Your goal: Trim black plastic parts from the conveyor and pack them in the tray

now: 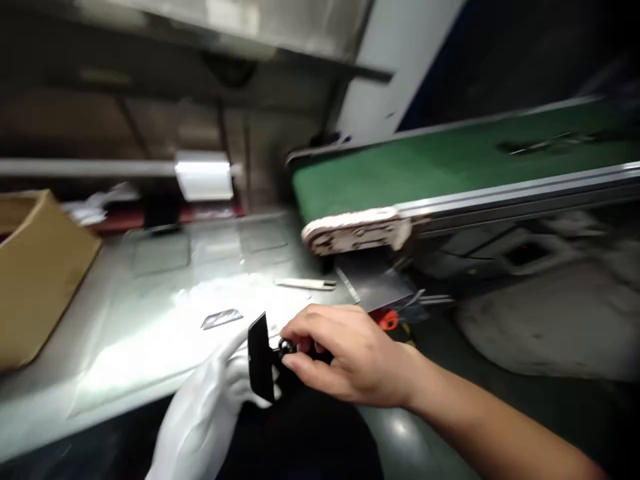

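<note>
My right hand [345, 353], bare, pinches the stem of a black part with a flat rectangular plate [260, 360] and a rounded joint behind it. The plate stands on edge, tilted, just beyond the front edge of the worktable. My left hand [210, 393], in a white glove, is around the plate from the left with its fingers bent. Some of those fingertips are hidden behind the plate. On the lit tabletop beyond lie a small dark-edged flat piece [223, 319] and a pale pen-like tool [306, 284].
A cardboard box [45, 280] stands on the left of the table [125, 313]. A green conveyor belt [390, 177] runs off to the right, with blurred dark items [550, 143] on it. Under its end is an orange object [389, 320]. A large pale sack-like shape [545, 320] lies at right.
</note>
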